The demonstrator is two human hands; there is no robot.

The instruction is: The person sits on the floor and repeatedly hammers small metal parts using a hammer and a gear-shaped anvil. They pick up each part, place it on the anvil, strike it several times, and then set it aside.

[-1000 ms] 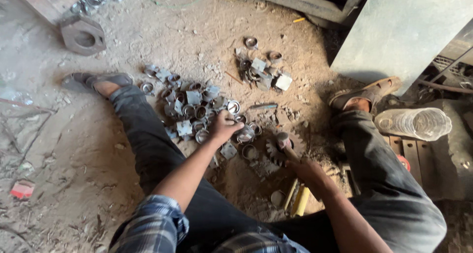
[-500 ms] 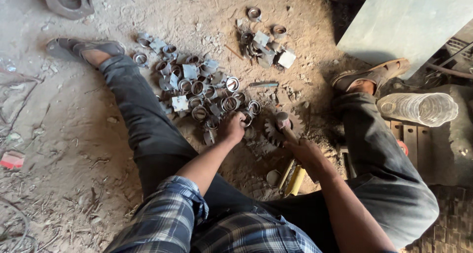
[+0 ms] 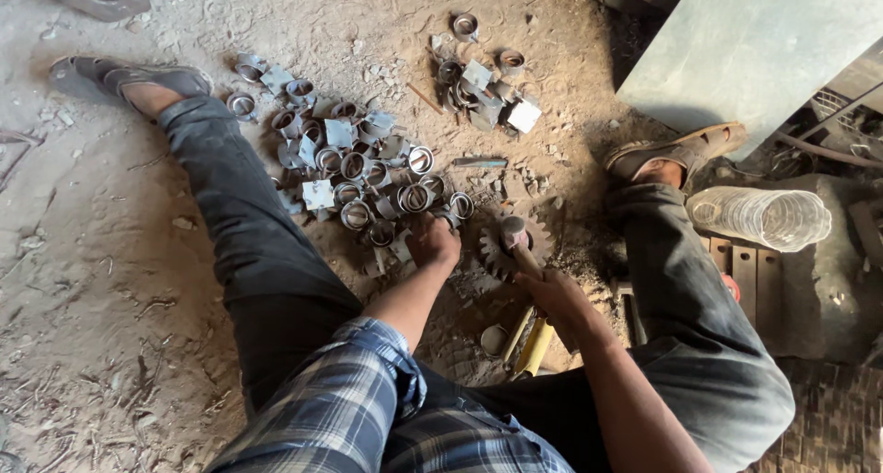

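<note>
Left hand clenches at the edge of the ring pile on the floor; right hand grips a hammer over the gear.

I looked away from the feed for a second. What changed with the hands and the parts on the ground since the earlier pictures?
The left hand drew back from the middle of the big pile of metal rings to its near edge, closed over something too hidden to tell. The right hand stayed on the hammer, its head over the toothed gear. The small pile, plastic bottle and both legs lie as before.
</note>
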